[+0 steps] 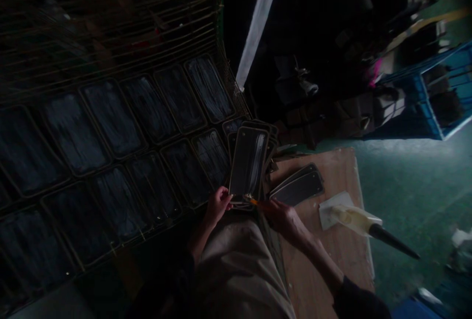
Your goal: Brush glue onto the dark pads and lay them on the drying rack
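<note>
A dark rectangular panel with rounded corners (245,159) lies tilted on top of a stack of similar panels (271,137). Glossy streaks run along its right side. At its near left corner, the fingers of my left hand (219,206) pinch the edge. My right hand (280,216) grips a small brush with an orange handle (253,201). The brush's pale tip touches or hovers just over the panel's near end; I cannot tell which. Right of the stack, a few more dark panels (298,185) overlap on a wooden board, close to my right hand.
Rows of streaked panels (112,117) lie on the left beside a wire rack (217,24). The wooden board (326,255) bears a pale bottle with a long dark nozzle (354,218). A blue crate (413,98) stands on the green floor. A pale bar (260,24) slants behind the stack.
</note>
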Available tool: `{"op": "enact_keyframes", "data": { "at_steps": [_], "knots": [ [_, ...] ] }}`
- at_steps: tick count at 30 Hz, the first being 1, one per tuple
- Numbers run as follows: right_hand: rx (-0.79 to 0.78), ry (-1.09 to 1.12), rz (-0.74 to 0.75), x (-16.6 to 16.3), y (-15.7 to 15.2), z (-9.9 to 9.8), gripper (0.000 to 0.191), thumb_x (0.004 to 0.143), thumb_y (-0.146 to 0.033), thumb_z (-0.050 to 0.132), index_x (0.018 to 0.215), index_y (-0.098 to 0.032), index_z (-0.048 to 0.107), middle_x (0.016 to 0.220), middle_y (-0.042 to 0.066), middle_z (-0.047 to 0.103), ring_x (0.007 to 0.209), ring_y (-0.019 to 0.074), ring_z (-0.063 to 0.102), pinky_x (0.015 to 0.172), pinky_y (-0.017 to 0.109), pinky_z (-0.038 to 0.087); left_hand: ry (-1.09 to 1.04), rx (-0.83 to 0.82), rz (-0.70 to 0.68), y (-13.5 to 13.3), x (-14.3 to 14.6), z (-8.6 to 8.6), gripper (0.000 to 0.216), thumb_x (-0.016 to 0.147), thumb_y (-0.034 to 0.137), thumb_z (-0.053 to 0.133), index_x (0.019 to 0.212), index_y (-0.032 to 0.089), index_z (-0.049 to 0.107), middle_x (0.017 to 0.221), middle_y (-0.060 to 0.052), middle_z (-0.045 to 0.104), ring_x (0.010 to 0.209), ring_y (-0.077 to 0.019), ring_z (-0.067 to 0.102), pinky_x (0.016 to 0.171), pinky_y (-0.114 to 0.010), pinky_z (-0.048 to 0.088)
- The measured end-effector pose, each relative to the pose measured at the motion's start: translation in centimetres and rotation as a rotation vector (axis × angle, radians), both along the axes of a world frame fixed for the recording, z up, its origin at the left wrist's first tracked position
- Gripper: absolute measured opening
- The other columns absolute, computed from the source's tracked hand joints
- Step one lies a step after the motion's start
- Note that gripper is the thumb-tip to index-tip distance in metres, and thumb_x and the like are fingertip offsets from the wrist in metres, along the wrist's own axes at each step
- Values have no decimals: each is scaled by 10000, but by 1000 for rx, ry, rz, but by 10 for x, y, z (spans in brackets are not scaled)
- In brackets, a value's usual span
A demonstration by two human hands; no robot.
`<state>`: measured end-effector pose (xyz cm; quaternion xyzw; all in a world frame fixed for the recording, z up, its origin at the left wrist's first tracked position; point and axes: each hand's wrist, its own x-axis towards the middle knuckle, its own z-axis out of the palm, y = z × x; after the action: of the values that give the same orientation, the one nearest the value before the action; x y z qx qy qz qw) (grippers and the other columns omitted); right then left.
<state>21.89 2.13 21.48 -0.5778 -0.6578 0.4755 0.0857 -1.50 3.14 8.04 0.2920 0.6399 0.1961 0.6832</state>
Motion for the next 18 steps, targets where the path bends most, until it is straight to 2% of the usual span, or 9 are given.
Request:
{"op": "enact_keyframes", "data": {
  "at_steps": [2, 6, 9, 11, 14, 18],
  "knots": [
    [36, 27, -6, 11, 27, -9, 247, 1002, -244, 416, 1188, -241, 579, 933, 28, 638, 771, 142, 627, 665, 225, 466, 7, -1, -2, 0, 0, 0, 307, 714, 423, 678, 838, 183, 531, 649, 32, 626, 431, -122, 625, 365, -174, 433],
    [268, -53, -90, 29, 83, -23, 271, 1001, -264, 416, 1223, -222, 566, 1031, 60, 640, 858, 174, 635, 738, 261, 490, 15, 18, 0, -1, 1, 0, 307, 719, 423, 672, 851, 183, 531, 649, 32, 620, 436, -125, 626, 362, -173, 426],
    [415, -140, -124, 30, 114, -25, 288, 1003, -283, 418, 1246, -222, 560, 1025, 65, 630, 851, 179, 623, 732, 263, 480, 6, 15, 12, -2, 1, -1, 308, 721, 425, 670, 850, 183, 530, 657, 30, 621, 435, -122, 623, 366, -175, 427],
    [479, -208, -95, 25, 126, -27, 297, 1003, -286, 418, 1259, -219, 553, 1011, 67, 624, 839, 183, 610, 720, 266, 467, -3, 6, 21, -2, 1, -1, 305, 721, 423, 666, 850, 184, 528, 654, 35, 617, 429, -116, 616, 368, -176, 431],
    [510, -306, -4, 14, 127, -31, 287, 1001, -261, 412, 1240, -210, 562, 1019, 75, 619, 822, 191, 590, 692, 274, 443, -18, 4, 32, -2, 1, -1, 295, 724, 415, 661, 855, 186, 529, 650, 40, 613, 433, -114, 618, 377, -174, 436],
    [436, -294, 154, -3, 84, -32, 271, 1004, -222, 390, 1212, -195, 561, 964, 74, 616, 807, 190, 567, 678, 276, 414, -24, 3, 39, 0, 0, 1, 292, 720, 408, 667, 861, 185, 542, 671, 30, 628, 441, -119, 629, 376, -175, 434]
  ]
}}
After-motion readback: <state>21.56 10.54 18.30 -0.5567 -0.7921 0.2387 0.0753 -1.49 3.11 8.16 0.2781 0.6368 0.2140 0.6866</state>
